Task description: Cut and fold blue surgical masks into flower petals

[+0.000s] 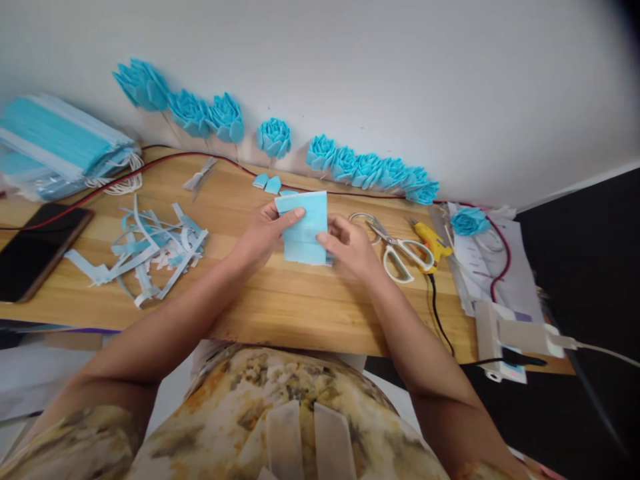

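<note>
Both hands hold a light blue rectangular sheet of mask fabric point(309, 220) just above the wooden table point(280, 313). My left hand point(265, 230) pinches its upper left edge with thumb on top. Fingers of my right hand point(347, 243) grip its lower right edge. Two small blue cut pieces point(267, 183) lie just behind the sheet. White-handled scissors point(395, 247) lie to the right of my right hand.
A row of blue fabric flowers point(370, 170) leans along the wall. Cut strips point(150, 250) pile at left, beside a phone point(35, 250) and stacked masks point(60, 143). A yellow glue gun point(433, 241), papers point(487, 267) and a power strip point(505, 340) sit at right.
</note>
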Demonstrator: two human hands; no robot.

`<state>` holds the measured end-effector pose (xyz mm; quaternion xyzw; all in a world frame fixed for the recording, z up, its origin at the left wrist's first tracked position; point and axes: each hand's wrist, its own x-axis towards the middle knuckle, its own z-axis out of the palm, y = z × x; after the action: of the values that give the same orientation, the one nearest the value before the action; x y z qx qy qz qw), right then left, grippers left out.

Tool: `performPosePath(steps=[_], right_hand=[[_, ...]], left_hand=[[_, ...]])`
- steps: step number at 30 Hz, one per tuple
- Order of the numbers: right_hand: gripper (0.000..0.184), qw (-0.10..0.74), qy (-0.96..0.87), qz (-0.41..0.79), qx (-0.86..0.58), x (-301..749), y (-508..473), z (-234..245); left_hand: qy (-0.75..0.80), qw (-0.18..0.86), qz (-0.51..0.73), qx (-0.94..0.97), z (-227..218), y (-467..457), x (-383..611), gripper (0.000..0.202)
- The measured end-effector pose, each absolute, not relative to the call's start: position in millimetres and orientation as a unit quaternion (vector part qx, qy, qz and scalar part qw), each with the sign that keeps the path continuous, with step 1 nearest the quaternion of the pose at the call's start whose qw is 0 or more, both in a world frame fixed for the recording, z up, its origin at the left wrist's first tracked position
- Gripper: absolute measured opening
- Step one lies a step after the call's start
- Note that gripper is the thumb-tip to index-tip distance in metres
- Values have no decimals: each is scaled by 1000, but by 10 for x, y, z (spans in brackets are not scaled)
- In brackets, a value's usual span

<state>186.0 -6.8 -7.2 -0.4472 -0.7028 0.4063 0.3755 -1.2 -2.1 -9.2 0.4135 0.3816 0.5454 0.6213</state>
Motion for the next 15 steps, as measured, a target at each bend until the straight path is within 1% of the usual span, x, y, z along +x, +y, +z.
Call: performPosePath(steps=[3, 5, 8, 11, 13, 15], right_hand=[[35, 315, -725, 401, -463, 1782, -105, -133], [31, 308, -733, 368, -482, 1726, -147, -183], [33, 308, -777, 252, -487, 1651, -206, -258], [34, 283, -826, 130, -470, 1590, -252, -313], [37, 265, -844, 85, -458, 1552, -281, -338], [40, 252, -856, 70, -446, 1510, -312, -354]], left_hand=[[362, 628, 562, 398, -90, 4, -22, 44], [356, 630, 568, 391, -85, 6, -20, 44], [358, 625, 584, 375, -83, 1, -12, 43], [369, 613, 596, 365, -99, -4, 5, 42], [383, 598, 599, 370, -118, -10, 23, 41], [402, 581, 601, 374, -142, -23, 44, 40]])
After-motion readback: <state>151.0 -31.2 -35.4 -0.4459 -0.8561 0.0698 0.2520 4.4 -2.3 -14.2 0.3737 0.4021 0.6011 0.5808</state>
